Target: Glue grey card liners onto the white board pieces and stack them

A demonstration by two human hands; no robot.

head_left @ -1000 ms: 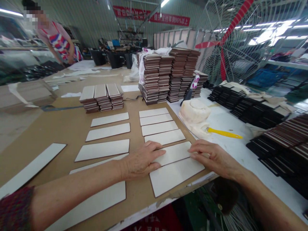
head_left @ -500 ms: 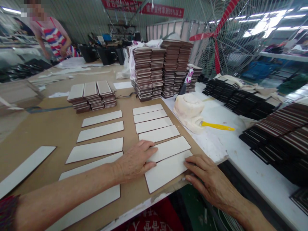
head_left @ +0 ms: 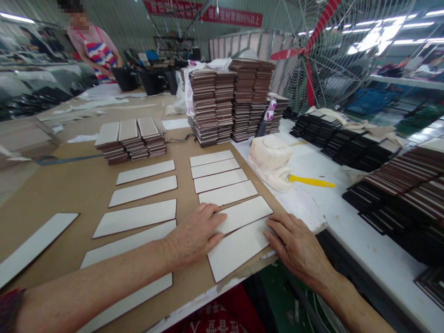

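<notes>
White rectangular panels with dark edges lie in two columns on a brown board. My left hand (head_left: 196,231) rests across the left ends of the two nearest panels in the right column, fingers and thumb apart. Of these, the farther panel (head_left: 246,213) touches the near panel (head_left: 237,249), with a narrow wedge of gap between them. My right hand (head_left: 300,245) touches the right end of the near panel, its fingers stretched over the corner and the thumb apart. Under my left forearm, part of a left-column panel (head_left: 145,243) is covered.
Short panel stacks (head_left: 130,138) and tall brown stacks (head_left: 215,106) stand farther back. At right are a whitish tub (head_left: 270,157) with a yellow-handled brush (head_left: 312,181), and black stacked pieces (head_left: 347,143). A large fan (head_left: 333,60) and a person in a striped apron (head_left: 99,53) are behind.
My right hand has shifted slightly up along the near panel's right end, its fingers closer together. The near panel has turned slightly, opening a gap. My left hand stays almost in place.
</notes>
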